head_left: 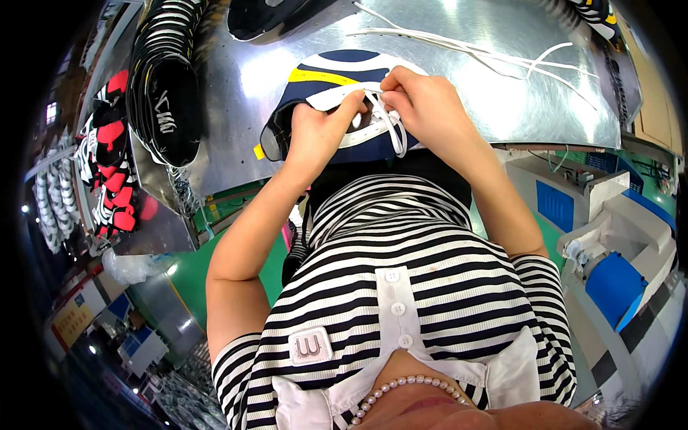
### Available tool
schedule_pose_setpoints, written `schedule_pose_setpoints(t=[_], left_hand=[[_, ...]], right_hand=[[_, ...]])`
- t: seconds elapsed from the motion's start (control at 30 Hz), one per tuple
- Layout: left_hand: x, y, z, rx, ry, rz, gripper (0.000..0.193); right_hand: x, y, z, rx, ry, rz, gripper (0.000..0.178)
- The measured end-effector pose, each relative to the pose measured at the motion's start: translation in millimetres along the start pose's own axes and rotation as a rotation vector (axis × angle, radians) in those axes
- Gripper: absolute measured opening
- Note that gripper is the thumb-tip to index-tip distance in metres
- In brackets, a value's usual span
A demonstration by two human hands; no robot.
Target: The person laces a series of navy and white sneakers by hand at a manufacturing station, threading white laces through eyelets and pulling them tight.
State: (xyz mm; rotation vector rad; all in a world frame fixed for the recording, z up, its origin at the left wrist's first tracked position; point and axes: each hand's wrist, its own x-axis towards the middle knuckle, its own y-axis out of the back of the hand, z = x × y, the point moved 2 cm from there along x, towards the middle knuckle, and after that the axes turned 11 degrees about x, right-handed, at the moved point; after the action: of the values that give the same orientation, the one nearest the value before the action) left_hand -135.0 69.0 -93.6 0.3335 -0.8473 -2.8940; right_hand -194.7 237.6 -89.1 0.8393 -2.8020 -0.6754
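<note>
A navy, white and yellow shoe upper (324, 74) lies on its side at the near edge of the metal table. My left hand (320, 131) grips it at the opening, fingers tucked inside and thumb pressed near the eyelet strip. A white shoelace (398, 136) runs through part of the eyelets and hangs in loops at the front. With thumb and forefinger pinched, my right hand (426, 102) holds the shoelace close to the eyelets; the exact spot between the fingertips is partly hidden.
Loose white laces (494, 54) lie across the metal table (240, 115) at the back right. A long stack of black shoe uppers (172, 107) stands at the left, with red, black and white pieces (115, 172) beyond it. A machine with a blue cover (613, 287) stands at the right.
</note>
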Motion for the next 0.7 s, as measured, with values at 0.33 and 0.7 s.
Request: schedule_pose_setpoints(t=[0.33,0.7], left_hand=[[-4.0,6.8,7.7,-0.193,0.104,-0.215,0.03],[19.0,1.1,2.8,-0.159,0.203,-0.1,0.036]], right_hand=[[13.9,15.8,-10.4,-0.155,-0.063,-0.19,0.018],[21.4,-17.7,20.3,0.258,0.062,0.184,0.019]])
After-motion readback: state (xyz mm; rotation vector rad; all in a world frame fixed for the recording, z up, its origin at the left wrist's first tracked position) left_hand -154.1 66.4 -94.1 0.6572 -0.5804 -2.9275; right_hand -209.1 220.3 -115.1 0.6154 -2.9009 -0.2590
